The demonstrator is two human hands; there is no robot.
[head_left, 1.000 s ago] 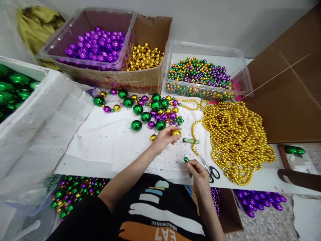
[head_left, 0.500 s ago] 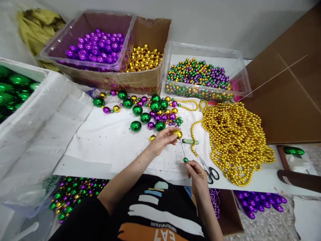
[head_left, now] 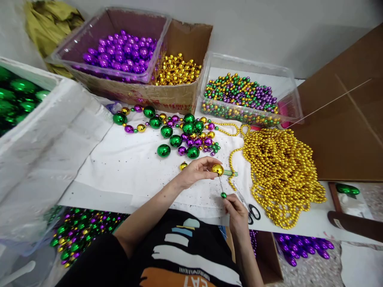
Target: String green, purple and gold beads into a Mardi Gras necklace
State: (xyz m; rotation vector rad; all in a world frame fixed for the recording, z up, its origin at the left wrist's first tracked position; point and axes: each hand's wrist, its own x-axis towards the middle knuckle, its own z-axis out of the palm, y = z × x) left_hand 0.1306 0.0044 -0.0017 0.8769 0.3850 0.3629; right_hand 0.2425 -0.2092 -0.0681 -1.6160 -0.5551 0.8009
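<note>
My left hand (head_left: 197, 173) pinches a shiny gold ball bead (head_left: 218, 170) between thumb and fingers. Below it, my right hand (head_left: 237, 211) is closed at the lower end of a thin dark needle or wire (head_left: 221, 184), which carries a small green bead (head_left: 223, 195) just above the fingertips. The needle's upper end meets the underside of the gold bead; whether it is inside the hole I cannot tell. A single gold bead (head_left: 183, 165) lies left of my left hand. Behind the gold ball is a partly hidden green marker-like stick (head_left: 231, 173).
Scissors (head_left: 253, 213) lie right of my right hand, near a heap of gold bead strands (head_left: 281, 171). Beyond my hands are loose green balls (head_left: 163, 150) and a mixed strand. A clear bin (head_left: 257, 109), cardboard box (head_left: 173, 99) and white foam box (head_left: 80, 115) surround the cloth.
The gold ball and my left hand have come slightly lower and nearer to the green bead, so less of the needle shows. The camera view has shifted a little.
</note>
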